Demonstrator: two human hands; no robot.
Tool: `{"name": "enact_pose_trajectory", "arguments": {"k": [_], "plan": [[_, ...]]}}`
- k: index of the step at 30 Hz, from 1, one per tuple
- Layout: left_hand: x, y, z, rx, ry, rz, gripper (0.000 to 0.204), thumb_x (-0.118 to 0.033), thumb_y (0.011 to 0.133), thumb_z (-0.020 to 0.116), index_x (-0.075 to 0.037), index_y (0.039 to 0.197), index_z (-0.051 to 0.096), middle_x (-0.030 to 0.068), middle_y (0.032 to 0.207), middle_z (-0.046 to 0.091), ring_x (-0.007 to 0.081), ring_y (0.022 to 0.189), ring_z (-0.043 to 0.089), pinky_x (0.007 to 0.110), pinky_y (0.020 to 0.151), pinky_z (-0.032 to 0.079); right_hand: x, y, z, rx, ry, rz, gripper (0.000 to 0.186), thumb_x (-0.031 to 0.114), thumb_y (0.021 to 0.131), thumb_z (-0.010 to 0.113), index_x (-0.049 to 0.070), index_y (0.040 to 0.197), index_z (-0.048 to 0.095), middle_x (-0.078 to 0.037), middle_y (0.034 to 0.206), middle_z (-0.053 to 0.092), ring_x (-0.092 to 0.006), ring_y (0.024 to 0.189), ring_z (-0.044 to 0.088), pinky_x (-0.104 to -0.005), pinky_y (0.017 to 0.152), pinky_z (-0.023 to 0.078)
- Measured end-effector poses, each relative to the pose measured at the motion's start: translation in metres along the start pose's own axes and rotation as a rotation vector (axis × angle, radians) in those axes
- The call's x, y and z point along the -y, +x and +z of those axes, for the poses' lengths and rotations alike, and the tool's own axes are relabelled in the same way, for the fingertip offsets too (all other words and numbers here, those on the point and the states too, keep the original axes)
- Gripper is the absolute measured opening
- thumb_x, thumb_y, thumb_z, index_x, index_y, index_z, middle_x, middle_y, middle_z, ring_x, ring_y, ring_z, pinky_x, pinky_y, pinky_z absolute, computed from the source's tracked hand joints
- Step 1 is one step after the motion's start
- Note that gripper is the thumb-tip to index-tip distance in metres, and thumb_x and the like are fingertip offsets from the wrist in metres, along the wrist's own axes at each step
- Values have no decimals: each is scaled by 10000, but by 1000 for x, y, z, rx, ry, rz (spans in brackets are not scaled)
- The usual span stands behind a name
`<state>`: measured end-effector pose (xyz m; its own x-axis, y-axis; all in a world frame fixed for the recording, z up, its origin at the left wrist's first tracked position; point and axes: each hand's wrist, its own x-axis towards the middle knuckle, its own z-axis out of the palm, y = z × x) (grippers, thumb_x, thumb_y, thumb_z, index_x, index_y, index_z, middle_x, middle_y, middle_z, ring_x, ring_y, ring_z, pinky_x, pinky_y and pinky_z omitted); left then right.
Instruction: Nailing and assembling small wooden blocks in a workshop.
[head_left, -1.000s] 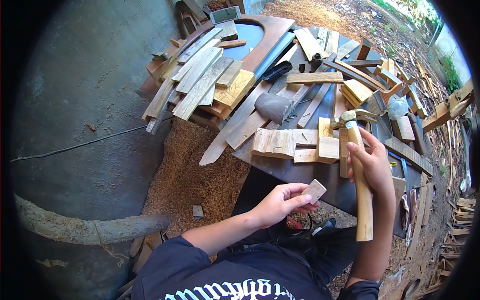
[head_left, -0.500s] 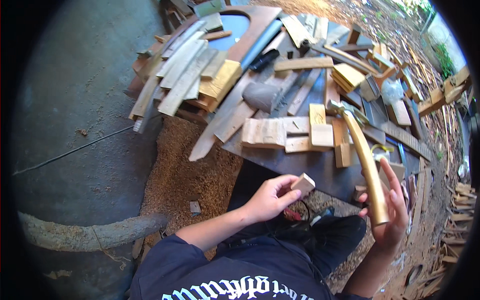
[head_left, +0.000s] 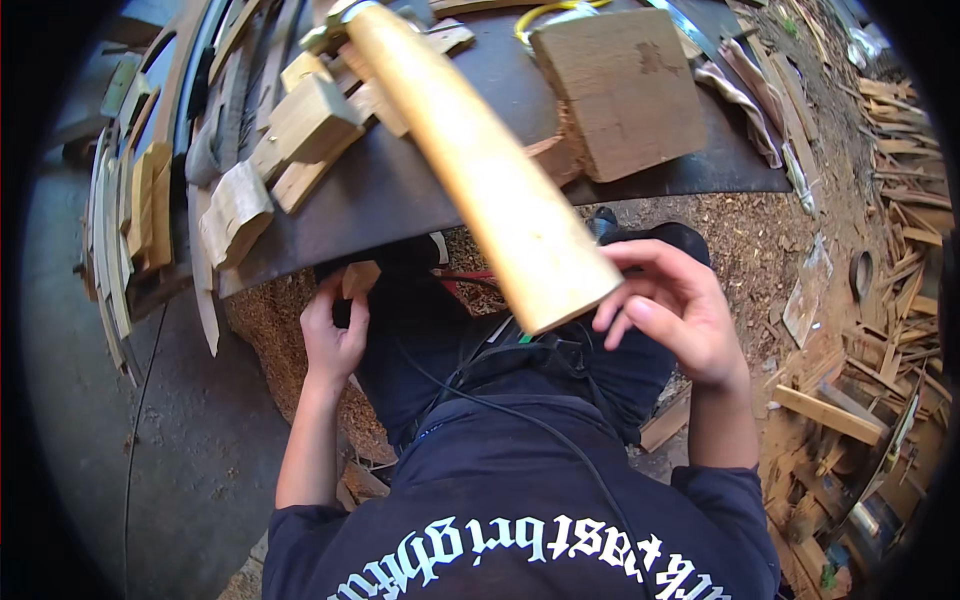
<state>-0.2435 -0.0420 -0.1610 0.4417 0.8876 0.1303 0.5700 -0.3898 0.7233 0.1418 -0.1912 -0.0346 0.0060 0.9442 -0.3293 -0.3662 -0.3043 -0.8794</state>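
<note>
My left hand (head_left: pixel 335 338) pinches a small wooden block (head_left: pixel 361 279) between thumb and fingers, below the front edge of the table. A hammer with a pale wooden handle (head_left: pixel 475 165) looms large, slanting across the middle with its butt toward me. Its metal head (head_left: pixel 325 30) is partly cut off by the upper rim. My right hand (head_left: pixel 680 315) is beside the butt, fingers apart and loosely curved. The fingertips meet the handle's edge in the picture, with no closed grip showing; whether they touch it is unclear.
On the dark table (head_left: pixel 400 215) lie several wood offcuts (head_left: pixel 318 120) and a large brown wooden block (head_left: pixel 620 95). A cloth (head_left: pixel 745 105) hangs by the right edge. Scrap wood (head_left: pixel 830 415) is piled on the right-hand ground. A dark cable (head_left: pixel 545 420) crosses my lap.
The view has swung right and nearer the table. The hammer now appears larger, its handle tilting up to the left. My left hand still holds the small block; my right hand's fingers have bent inward.
</note>
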Motion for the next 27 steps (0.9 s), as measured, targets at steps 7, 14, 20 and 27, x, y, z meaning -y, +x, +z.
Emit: {"name": "enact_pose_trajectory", "arguments": {"k": [7,14,20,27], "plan": [[106,-36,35,-195,166,-77,297,-161,977,673,54,1181,662,206,998,725,310,873,731,378,748,557,-101,77,-98,40,-666,277,463,262,957,724,19,1346,656,-124,1209,732,-205,873,717,-353,793,591],[36,-14,39,-200,190,-112,205,-111,931,685,8,1096,659,209,960,686,367,861,693,415,747,549,-209,238,-125,345,-1247,-38,627,415,953,710,74,1465,586,-258,1442,604,-391,1333,579,-494,1134,430],[10,-12,38,-231,212,-172,212,-126,933,686,-5,1100,641,204,973,655,390,876,665,437,780,537,-135,391,-3,474,-1212,-494,621,407,955,703,77,1467,584,-258,1449,597,-389,1344,568,-496,1137,426],[15,-16,32,-200,294,-127,177,-130,945,655,-12,1075,637,197,939,632,410,870,642,457,791,522,-104,463,-2,380,-1177,-682,613,398,958,696,80,1469,581,-257,1458,589,-386,1357,556,-498,1141,422]]}}
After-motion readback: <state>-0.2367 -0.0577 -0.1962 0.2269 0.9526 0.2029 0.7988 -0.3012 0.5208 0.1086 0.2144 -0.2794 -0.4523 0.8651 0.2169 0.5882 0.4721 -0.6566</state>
